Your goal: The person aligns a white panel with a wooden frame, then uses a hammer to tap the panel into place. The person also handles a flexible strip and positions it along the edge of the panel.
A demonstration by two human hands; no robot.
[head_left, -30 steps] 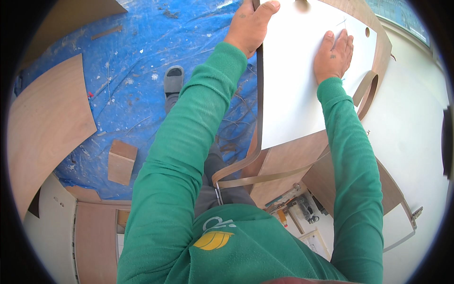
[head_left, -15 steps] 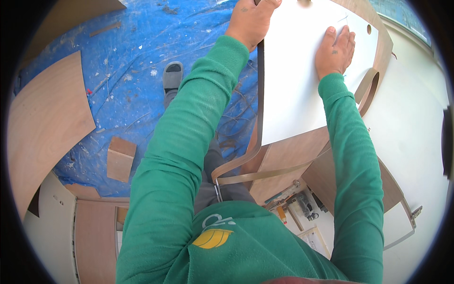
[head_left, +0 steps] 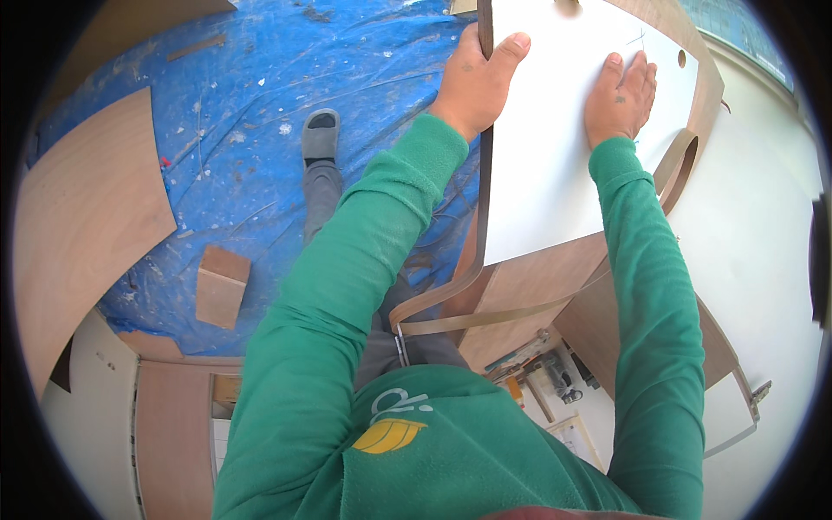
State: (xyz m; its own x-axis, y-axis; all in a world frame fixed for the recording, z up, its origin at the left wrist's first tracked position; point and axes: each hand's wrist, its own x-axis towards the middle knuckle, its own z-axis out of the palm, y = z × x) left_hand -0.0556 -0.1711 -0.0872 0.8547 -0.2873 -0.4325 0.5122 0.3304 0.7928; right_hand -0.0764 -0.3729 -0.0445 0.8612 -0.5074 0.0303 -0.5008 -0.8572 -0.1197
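Observation:
A white-faced panel point(head_left: 542, 147) with round holes lies in front of me on the right. A brown edge-banding strip point(head_left: 438, 297) runs along its left edge, and its loose tail curls back toward my waist. My left hand point(head_left: 478, 78) is wrapped over that left edge, the thumb on the white face and the other fingers partly hidden at the side. Flat on the panel's face rests my right hand point(head_left: 620, 97), its fingers stretched out, beside some pencil marks near a hole.
Wooden boards point(head_left: 542, 286) lie under the panel, with tools point(head_left: 555, 373) below. Another loop of strip point(head_left: 680, 169) stands at its right. A blue tarp point(head_left: 251, 104) covers the floor, bearing a wooden block point(head_left: 223, 286). A large plywood sheet point(head_left: 95, 208) leans at the left.
My left hand has slid nearer to me along the panel's left edge, with its thumb now lying further on the white face. The right hand stays flat in place.

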